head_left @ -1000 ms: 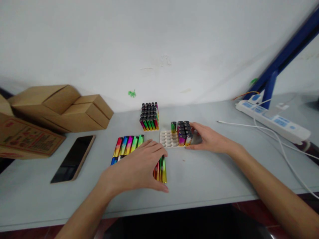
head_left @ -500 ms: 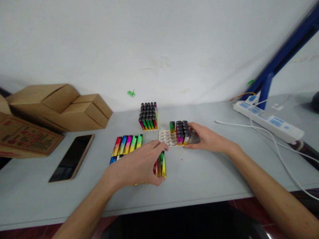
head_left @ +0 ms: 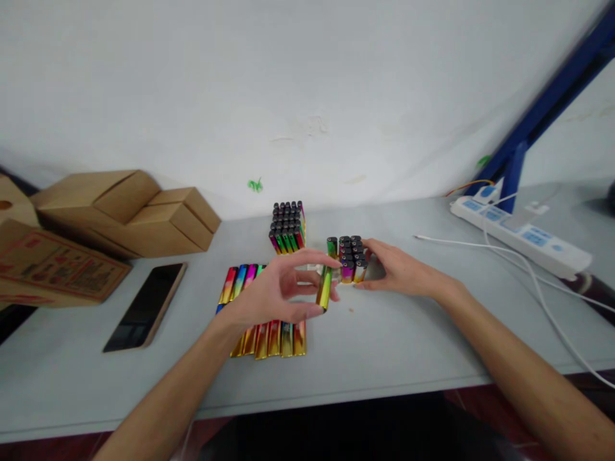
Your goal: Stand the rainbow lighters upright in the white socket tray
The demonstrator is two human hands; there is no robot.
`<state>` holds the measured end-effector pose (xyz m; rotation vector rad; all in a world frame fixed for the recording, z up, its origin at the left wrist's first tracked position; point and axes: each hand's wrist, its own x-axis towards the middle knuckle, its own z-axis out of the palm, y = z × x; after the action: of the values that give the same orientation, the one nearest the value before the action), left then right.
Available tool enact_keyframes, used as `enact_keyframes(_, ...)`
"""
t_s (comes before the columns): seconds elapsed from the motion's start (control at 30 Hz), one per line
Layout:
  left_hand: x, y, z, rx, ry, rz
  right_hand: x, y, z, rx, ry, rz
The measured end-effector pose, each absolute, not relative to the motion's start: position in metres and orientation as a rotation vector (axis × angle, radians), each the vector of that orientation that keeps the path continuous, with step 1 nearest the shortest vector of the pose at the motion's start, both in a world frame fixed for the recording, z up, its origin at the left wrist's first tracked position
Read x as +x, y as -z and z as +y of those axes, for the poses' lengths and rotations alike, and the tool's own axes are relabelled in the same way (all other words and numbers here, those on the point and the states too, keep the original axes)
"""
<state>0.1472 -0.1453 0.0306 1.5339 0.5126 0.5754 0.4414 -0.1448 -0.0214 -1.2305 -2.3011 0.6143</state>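
Observation:
My left hand [head_left: 281, 288] pinches a gold and green lighter [head_left: 325, 289] between thumb and fingertips, tilted in the air. Just behind it is a white tray [head_left: 336, 275] with round holes, mostly hidden by the hand. Black-topped lighters [head_left: 353, 256] stand upright at the tray's right side, and a green lighter [head_left: 332, 247] stands left of them. My right hand [head_left: 401, 270] is curled round the right side of this group, fingers behind and thumb at the front corner. Beneath my left hand, shiny multicoloured lighters [head_left: 273, 339] lie flat in rows, partly covered.
A packed block of upright lighters [head_left: 287, 225] stands near the wall. To the left are a phone [head_left: 144, 307] and cardboard boxes [head_left: 125, 218]. At the right lie a power strip [head_left: 523, 237] and a white cable [head_left: 528, 282].
My left hand has lifted a lighter from the right end of the flat rows and carried it up and right, close to the tray. My right hand stays at the tray's side.

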Motion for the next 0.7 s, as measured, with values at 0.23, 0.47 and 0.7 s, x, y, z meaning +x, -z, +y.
enact_keyframes(0.23, 0.161, -0.021, -0.147, 1.324, -0.809, 0.667, 0.443, 0.025, -0.144, -1.215, -0.618, -2.300)
enact_keyframes(0.47, 0.163, -0.017, -0.146, 1.301, -0.913, 0.830, 0.442, 0.023, -0.144, -1.221, -0.613, -2.305)
enact_keyframes(0.7, 0.166, -0.015, -0.146, 1.324, -0.857, 0.882, 0.442, 0.023, -0.144, -1.221, -0.603, -2.310)
